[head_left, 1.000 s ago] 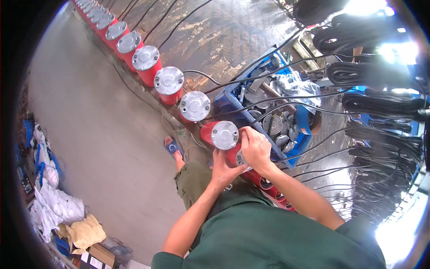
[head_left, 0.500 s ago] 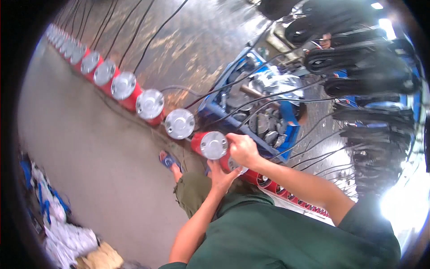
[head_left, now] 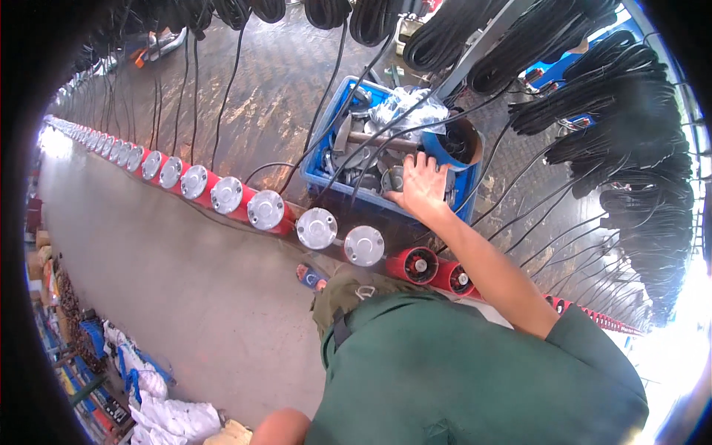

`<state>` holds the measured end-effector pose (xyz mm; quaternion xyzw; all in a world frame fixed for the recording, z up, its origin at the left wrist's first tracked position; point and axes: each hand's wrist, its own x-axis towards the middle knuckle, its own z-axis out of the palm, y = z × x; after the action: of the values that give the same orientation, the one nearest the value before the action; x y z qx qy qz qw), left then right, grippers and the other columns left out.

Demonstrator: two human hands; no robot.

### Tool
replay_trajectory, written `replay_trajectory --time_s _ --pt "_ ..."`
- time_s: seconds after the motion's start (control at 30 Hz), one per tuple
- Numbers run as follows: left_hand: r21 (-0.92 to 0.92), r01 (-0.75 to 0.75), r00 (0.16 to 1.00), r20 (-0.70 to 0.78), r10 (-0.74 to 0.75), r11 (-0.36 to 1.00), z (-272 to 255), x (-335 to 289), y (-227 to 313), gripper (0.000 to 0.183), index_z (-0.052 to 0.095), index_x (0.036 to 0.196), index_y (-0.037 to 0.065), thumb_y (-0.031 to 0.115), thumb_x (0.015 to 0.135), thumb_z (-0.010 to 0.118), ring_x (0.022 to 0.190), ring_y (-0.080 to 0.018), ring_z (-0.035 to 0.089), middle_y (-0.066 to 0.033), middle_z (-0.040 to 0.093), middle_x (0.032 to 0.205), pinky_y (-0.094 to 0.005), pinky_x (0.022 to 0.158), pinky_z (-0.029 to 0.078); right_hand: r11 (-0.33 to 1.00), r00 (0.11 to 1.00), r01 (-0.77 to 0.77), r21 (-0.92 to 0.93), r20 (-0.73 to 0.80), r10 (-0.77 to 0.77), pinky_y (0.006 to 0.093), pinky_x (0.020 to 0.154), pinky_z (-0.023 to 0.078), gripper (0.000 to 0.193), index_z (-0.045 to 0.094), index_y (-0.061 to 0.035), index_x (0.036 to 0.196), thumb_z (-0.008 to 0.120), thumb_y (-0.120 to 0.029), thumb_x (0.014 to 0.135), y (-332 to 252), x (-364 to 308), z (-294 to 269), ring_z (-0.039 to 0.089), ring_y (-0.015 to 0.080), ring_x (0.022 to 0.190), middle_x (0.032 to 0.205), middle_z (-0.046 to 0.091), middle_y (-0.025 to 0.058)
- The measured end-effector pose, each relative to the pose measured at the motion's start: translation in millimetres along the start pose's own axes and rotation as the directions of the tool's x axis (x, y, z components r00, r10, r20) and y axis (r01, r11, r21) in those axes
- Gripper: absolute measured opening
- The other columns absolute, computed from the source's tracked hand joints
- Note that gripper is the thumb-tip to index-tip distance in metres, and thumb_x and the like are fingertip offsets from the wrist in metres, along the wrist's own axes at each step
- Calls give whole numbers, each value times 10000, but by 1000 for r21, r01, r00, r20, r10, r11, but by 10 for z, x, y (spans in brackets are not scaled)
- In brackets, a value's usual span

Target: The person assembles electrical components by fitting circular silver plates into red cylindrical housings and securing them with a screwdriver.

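Note:
My right hand [head_left: 424, 185], fingers spread and nothing in its grasp, is over a blue plastic crate [head_left: 310, 176] full of round grey metal caps [head_left: 359, 159]. The thumb hangs above the crate's near side; whether the fingertips touch a cap I cannot tell. Just this side of the crate, a red cylinder topped by a silver cap [head_left: 364, 245] stands in a long row. To its right, an uncapped red cylinder [head_left: 412, 265] shows a dark inside and a pale centre piece. My left hand is out of view; only a bare part of that arm [head_left: 282, 428] shows at the lower edge.
More silver-capped red cylinders [head_left: 265, 210] run to the far left. A clear plastic bag [head_left: 406, 107] and a blue round container [head_left: 454, 144] lie in the crate. Bundles of black cable [head_left: 571, 96] hang along the right and top, trailing cords. White sacks [head_left: 178, 419] lie lower left.
My right hand has left the red cylinder and moved up over the crate, its fingers spreading. My left hand has gone from the cylinders out of view. The view has shifted.

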<state>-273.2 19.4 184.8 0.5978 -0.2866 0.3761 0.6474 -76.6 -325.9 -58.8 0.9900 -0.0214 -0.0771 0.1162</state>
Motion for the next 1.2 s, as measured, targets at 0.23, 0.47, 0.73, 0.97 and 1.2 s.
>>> replay_trajectory --time_s 0.23,0.47,0.73,0.97,1.2 --pt "-45 -17 983 183 25 999 537 275 193 440 666 1320 10 258 968 759 1023 -272 649 -131 698 1125 -419 891 552 999 993 3 43 115 -8 721 1092 462 841 601 -48 1402 909 -521 780 0 92 -62 552 366 1345 1400 574 153" --pt "-33 -19 976 215 26 999 694 248 235 461 661 1319 8 253 949 783 1043 -271 642 -129 688 1135 -413 911 542 998 989 36 42 142 -42 722 1178 385 771 605 -63 1438 856 -486 845 124 0 -91 541 354 1392 1429 586 152" --pt "-23 -15 969 244 20 1000 785 245 302 486 655 1317 5 248 926 810 1066 -270 635 -125 677 1148 -407 933 531 974 994 -9 225 110 -16 610 1094 476 620 666 -73 1347 760 -488 896 256 -93 -94 550 363 1374 1384 629 167" --pt "11 -8 964 267 5 1000 935 263 413 509 650 1315 3 244 906 834 1087 -270 628 -122 666 1159 -401 953 521 856 987 143 497 -132 -88 501 970 589 478 748 1 1169 726 -383 885 541 -239 -27 672 463 1133 1075 708 242" --pt "50 26 964 263 -38 998 1244 242 459 534 644 1313 1 240 886 858 1107 -269 621 -120 656 1169 -396 973 511 314 947 11 949 91 -308 414 826 554 417 701 27 1197 687 -221 861 832 -490 -325 730 304 889 992 752 223"
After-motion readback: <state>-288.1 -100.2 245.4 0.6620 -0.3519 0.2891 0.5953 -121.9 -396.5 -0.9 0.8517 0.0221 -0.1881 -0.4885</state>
